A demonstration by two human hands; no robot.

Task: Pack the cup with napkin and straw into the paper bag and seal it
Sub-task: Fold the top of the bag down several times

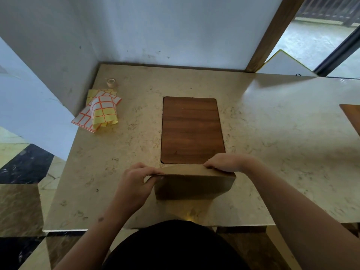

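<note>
Hands: left hand (136,181) and right hand (227,162) both closed on the folded top of the bag, one at each end; left fingers (150,171) curl over the left end of the fold, right fingers (209,164) press the right end down.
Desk (272,137): beige stone top, carries everything listed; set into a white wall corner at its far left.
Panel (191,130): dark wood rectangle inset at the desk's centre, its near edge just behind the bag.
Bag (192,185): brown paper, standing upright by the near edge of the desk, top folded over flat; contents cannot be seen.
Stickers (101,110): loose sheets of yellow and white labels with orange grid lines, overlapping, near the far left corner, well apart from the bag.
Tape (111,82): small roll, pale, beside the wall at the far left corner, just behind the stickers.
</note>
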